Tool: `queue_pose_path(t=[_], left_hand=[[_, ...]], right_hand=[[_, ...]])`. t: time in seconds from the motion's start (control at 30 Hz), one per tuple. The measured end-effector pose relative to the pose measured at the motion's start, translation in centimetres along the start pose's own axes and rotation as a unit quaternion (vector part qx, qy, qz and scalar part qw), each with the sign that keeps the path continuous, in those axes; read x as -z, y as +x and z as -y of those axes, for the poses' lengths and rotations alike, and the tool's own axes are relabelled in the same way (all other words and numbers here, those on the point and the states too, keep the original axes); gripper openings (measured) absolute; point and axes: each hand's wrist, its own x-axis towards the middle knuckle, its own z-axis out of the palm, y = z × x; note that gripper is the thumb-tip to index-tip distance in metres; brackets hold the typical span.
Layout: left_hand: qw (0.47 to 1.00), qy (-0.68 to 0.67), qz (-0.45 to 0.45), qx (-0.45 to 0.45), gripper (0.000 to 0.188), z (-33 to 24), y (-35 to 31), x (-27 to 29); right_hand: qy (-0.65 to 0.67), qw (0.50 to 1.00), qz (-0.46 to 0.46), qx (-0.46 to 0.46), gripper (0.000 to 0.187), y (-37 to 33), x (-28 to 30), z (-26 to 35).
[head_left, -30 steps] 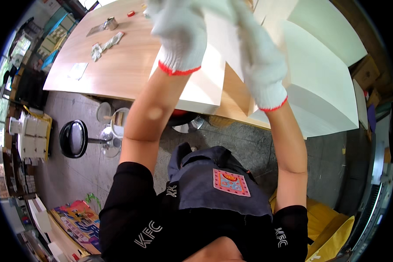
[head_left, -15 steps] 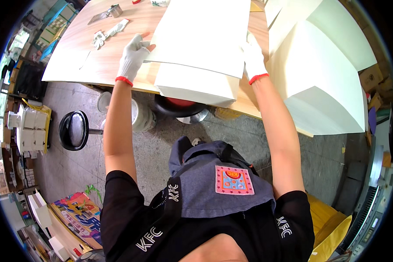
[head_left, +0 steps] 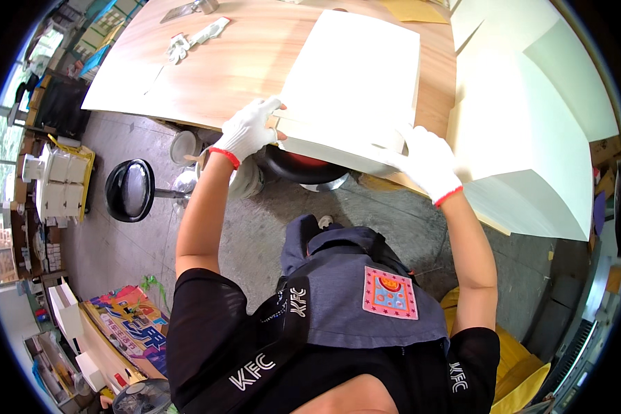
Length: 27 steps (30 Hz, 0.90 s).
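Note:
A stack of white sheets (head_left: 355, 83) lies at the table's near edge, its sides roughly lined up. At its near left corner is my left hand (head_left: 250, 130) in a white knit glove with a red cuff. The left thumb and a finger, both bare-tipped, are spread against the edges there. My right hand (head_left: 428, 162), gloved alike, rests at the near right corner with its fingers stretched out along the stack. Its fingertips blend into the bright paper, so the exact contact is hard to see.
To the right stands a taller pile of large white sheets (head_left: 552, 131). A loose white glove (head_left: 199, 40) and a metal cup (head_left: 205, 5) lie on the wooden table (head_left: 207, 83). Below are a black stool (head_left: 130, 191) and a round black-and-red seat (head_left: 300, 165).
The white sheet that both hands held raised over the stack now lies on it. Both hands have come nearer, down to the stack's near corners. The view has shifted slightly.

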Motion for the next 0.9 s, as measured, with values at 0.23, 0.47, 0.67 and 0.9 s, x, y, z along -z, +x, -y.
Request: queue_pose_path(t=[0.23,0.47,0.67,0.9], left_hand=[[0.998,-0.027,-0.043,-0.028,0.035,1.8,-0.2,-1.8],[0.993,-0.042,-0.092,-0.066,0.026,3.4,-0.5,-3.3],[0.994,-0.033,-0.08,-0.066,0.027,2.6,-0.8,-2.4],[0.996,-0.024,-0.064,-0.063,0.026,2.2,-0.8,-1.7]], right_hand=[[-0.021,0.996,-0.07,0.047,0.063,-1.7,-2.8,-0.2],[-0.006,0.989,-0.124,0.075,0.046,-3.1,-4.6,-0.9],[0.044,0.976,-0.19,0.099,0.037,-4.0,-5.5,-1.3],[0.058,0.97,-0.205,0.114,0.03,-4.1,-6.3,-1.6]])
